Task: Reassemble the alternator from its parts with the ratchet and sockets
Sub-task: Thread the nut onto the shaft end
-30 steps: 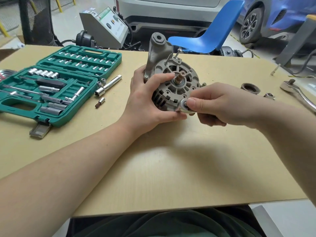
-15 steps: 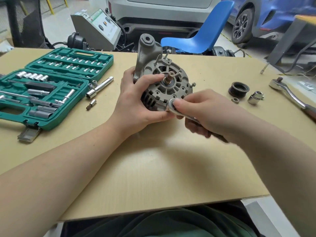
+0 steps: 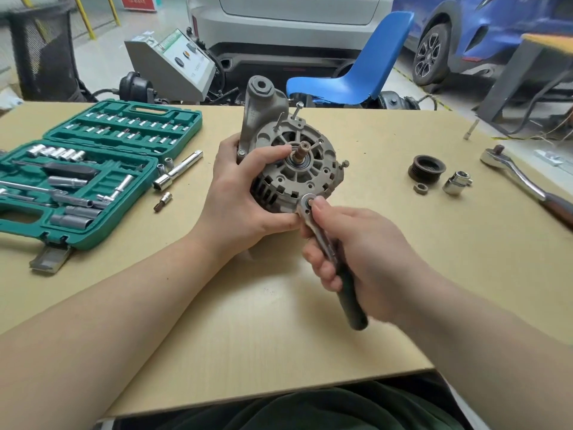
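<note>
alternator (image 3: 294, 169) stays upright at frame centre on the worktop (image 3: 248, 321), left hand (image 3: 238, 200) fingers still wrapped round it. right hand (image 3: 356, 252) now fully grips the small ratchet (image 3: 328, 252); handle swung down toward lower right, head on lower rim.
</note>
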